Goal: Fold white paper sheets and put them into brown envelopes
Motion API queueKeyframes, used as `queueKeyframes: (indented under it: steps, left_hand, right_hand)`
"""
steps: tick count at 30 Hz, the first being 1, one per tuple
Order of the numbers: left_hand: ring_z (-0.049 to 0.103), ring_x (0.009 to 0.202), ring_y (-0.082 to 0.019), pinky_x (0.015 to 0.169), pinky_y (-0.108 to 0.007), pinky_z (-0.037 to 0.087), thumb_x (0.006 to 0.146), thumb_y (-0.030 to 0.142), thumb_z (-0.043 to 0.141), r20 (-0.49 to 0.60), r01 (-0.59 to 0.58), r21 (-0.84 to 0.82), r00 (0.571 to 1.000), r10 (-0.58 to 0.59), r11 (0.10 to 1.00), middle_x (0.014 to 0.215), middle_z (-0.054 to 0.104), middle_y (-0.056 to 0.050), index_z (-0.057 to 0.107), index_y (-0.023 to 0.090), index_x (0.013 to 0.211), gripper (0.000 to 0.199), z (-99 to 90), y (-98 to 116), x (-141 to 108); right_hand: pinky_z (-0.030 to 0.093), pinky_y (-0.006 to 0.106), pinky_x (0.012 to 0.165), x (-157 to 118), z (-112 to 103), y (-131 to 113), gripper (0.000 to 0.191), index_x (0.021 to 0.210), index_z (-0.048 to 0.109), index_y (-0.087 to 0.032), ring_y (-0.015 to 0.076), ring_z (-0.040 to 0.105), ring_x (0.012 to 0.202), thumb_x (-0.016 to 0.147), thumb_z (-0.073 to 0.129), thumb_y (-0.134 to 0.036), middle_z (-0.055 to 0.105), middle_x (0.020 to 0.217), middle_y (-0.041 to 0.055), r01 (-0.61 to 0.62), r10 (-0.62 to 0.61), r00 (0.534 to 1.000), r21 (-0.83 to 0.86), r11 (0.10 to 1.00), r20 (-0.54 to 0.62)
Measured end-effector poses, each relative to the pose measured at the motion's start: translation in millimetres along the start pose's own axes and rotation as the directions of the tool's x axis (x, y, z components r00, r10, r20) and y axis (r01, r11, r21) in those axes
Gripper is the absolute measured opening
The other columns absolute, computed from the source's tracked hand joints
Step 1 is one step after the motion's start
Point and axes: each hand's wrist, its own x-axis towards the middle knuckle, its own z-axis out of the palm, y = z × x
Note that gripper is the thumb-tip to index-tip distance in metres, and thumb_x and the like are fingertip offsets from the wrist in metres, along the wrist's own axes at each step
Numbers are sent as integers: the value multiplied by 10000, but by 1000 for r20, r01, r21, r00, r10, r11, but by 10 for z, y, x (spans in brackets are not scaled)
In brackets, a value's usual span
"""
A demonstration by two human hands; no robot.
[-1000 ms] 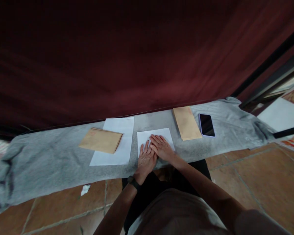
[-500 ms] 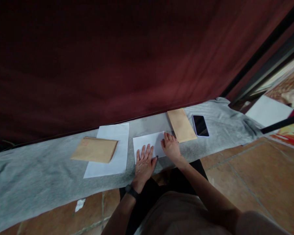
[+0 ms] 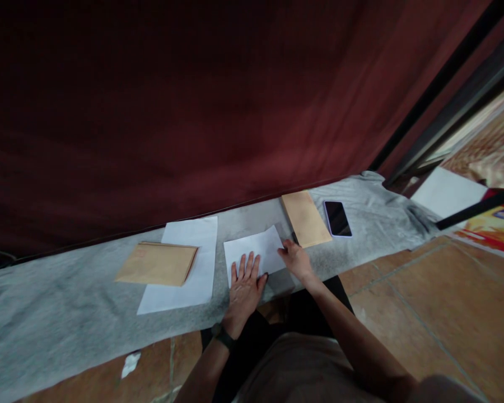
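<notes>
A white sheet of paper (image 3: 256, 246) lies in front of me on the grey cloth. My left hand (image 3: 246, 285) rests flat on its lower left part, fingers spread, a dark watch on the wrist. At the paper's right edge my right hand (image 3: 294, 258) is closed, thumb and fingers pinching that edge, which looks raised a little off the cloth. Just beyond my right hand is a brown envelope (image 3: 306, 218). To the left, several stacked brown envelopes (image 3: 157, 263) lie partly over white paper sheets (image 3: 201, 268).
A phone (image 3: 338, 218) with a pale purple case lies right of the single envelope. The grey cloth (image 3: 59, 313) covers a narrow bench against a dark red curtain (image 3: 193, 112). A crumpled white tissue (image 3: 130, 364) is on the tiled floor (image 3: 407, 296).
My right hand has gone from lying on the paper's right part to pinching its right edge, now lifted slightly. My left hand stays flat on the sheet. The view has shifted a little.
</notes>
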Motion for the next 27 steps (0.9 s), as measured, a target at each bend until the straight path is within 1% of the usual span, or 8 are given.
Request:
queueKeyframes:
  steps: [4,7,10,12,16,19,24,27]
  left_hand:
    - [272,1526,-312,1218,-611,256,1020,415,424,-14,9,-4,1000,-9,1000,1616,376,-74,399,269,1545,546,12,73,-2]
    - [276,1523,-316,1218,-610,255,1018,409,427,7,12,9,1000,-12,1000,1616,377,-71,422,268,1533,534,-2,90,2]
    - [282,1521,-315,1219,-606,258,1017,369,413,40,-3,5,999,3,1000,1605,397,-79,446,245,1522,520,-9,57,-12]
    - [292,1519,-292,1225,-588,262,1021,312,380,53,-13,-5,998,13,1000,1596,413,-74,436,235,1527,515,1,25,-28]
    - [289,1522,-258,1235,-545,270,1029,267,323,28,49,-15,998,-49,999,1604,400,-51,374,229,1560,535,46,5,14]
    - [274,1527,-277,1232,-567,259,1032,273,315,17,110,-26,994,-109,994,1609,389,-43,381,237,1556,530,80,41,186]
    - [246,1536,-267,1238,-562,237,1042,282,285,56,102,-31,993,-100,994,1617,373,-70,376,188,1556,531,105,61,531]
    - [230,1542,-254,1244,-534,240,1040,308,300,29,79,-18,996,-79,997,1623,358,-70,350,184,1568,545,104,-33,580]
  right_hand:
    - [517,313,798,-78,6,23,243,1173,658,-207,243,712,919,992,510,-273,751,1002,106,39,-50,990,-83,996,-130]
    - [477,423,994,-180,63,-70,373,1340,585,-143,302,622,1161,1006,469,-263,655,1288,189,177,-207,950,-146,973,-235]
    - [367,475,1140,-272,179,-188,460,1465,496,-177,318,430,1406,1026,450,-304,444,1562,141,440,-465,866,-159,884,-183]
    - [316,486,1180,-310,275,-214,464,1481,488,-201,308,366,1460,1036,444,-323,389,1608,108,513,-534,835,-161,843,-132]
    - [272,532,1193,-337,430,-147,500,1517,451,-212,320,361,1473,1032,466,-333,356,1620,133,483,-511,851,-195,853,-125]
    - [257,559,1193,-349,481,-108,542,1545,410,-228,333,351,1481,1018,490,-327,325,1630,138,462,-494,860,-215,860,-128]
    - [212,601,1202,-359,531,-112,512,1512,468,-206,356,332,1487,1016,482,-331,321,1629,141,432,-466,877,-228,872,-118]
    - [219,617,1192,-352,563,-106,502,1506,475,-237,359,348,1477,1018,482,-353,338,1625,129,424,-457,878,-213,880,-140]
